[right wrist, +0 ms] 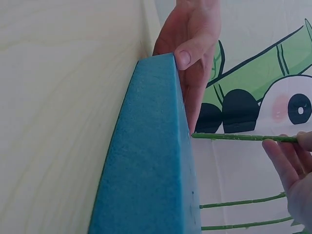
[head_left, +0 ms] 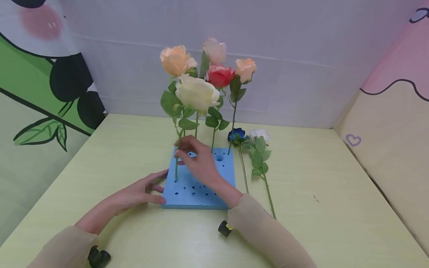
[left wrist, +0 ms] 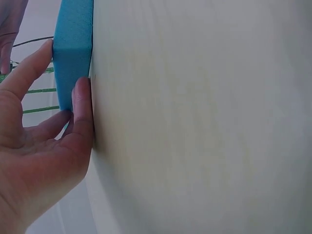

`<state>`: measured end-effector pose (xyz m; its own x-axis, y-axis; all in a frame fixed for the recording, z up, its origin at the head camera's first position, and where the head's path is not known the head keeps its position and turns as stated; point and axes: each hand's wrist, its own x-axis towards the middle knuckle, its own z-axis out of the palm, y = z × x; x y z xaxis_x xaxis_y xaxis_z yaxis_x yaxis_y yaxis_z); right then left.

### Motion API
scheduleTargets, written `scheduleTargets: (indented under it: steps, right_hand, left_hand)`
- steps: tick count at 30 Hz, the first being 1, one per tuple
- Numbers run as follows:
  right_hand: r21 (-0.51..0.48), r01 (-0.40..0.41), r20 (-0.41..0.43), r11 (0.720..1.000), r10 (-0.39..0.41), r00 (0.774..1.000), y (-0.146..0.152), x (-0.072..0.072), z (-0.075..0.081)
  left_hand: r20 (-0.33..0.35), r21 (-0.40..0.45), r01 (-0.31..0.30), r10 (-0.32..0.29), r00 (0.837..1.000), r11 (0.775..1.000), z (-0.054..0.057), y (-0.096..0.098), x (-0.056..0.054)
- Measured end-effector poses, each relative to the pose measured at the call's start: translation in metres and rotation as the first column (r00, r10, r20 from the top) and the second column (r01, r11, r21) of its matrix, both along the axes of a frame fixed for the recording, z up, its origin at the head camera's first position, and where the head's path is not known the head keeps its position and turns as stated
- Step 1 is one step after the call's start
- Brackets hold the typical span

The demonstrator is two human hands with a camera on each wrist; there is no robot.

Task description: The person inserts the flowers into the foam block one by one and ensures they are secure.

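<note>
A white artificial rose [head_left: 197, 93] stands upright with its stem's lower end at a hole on the left side of a blue foam block [head_left: 201, 201]. My right hand [head_left: 201, 160] pinches its green stem [right wrist: 234, 137] between thumb and fingers, above the block. My left hand [head_left: 139, 191] rests against the block's left edge; in the left wrist view its thumb and straight fingers [left wrist: 84, 100] touch the corner. Behind the white rose, an orange rose [head_left: 175, 61], a pale pink rose [head_left: 215, 52], a red rose [head_left: 220, 76] and a peach rose [head_left: 245, 69] stand in the block.
Right of the block, a blue rose [head_left: 237, 134] and another white rose [head_left: 259, 134] lie on the pale wooden table [head_left: 318, 186]. Several small holes and a larger one show in the block's top. A grey cloth backdrop [head_left: 285, 56] hangs behind.
</note>
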<state>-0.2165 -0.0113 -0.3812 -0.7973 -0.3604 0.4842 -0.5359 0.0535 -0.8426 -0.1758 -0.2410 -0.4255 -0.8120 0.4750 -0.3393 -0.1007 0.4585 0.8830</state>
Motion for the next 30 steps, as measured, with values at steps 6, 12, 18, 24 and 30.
scheduleTargets:
  steps: [6,12,18,24,30]
  right_hand:
    - [0.010,0.004,-0.006,1.000,-0.004,1.000,-0.005,0.001,-0.002]
    - [0.074,0.020,-0.003,0.997,-0.020,1.000,-0.004,0.002,0.002]
    - [0.176,0.042,-0.013,0.984,-0.040,0.999,-0.001,0.002,0.011]
    - [0.220,0.026,-0.008,0.975,-0.025,1.000,-0.002,0.000,0.012]
    - [0.239,0.033,-0.037,0.970,-0.025,0.999,-0.002,0.001,0.013]
  left_hand:
    - [-0.005,0.009,0.002,-0.002,1.000,1.000,-0.002,-0.001,0.001]
    - [-0.013,0.009,0.003,-0.002,1.000,1.000,-0.002,-0.002,0.000]
    - [-0.018,0.029,0.008,-0.007,1.000,1.000,-0.003,-0.002,0.000]
    - [-0.022,0.033,0.009,-0.008,1.000,0.999,-0.003,-0.002,0.000]
    - [-0.015,0.030,0.006,-0.006,1.000,1.000,-0.003,-0.002,0.001]
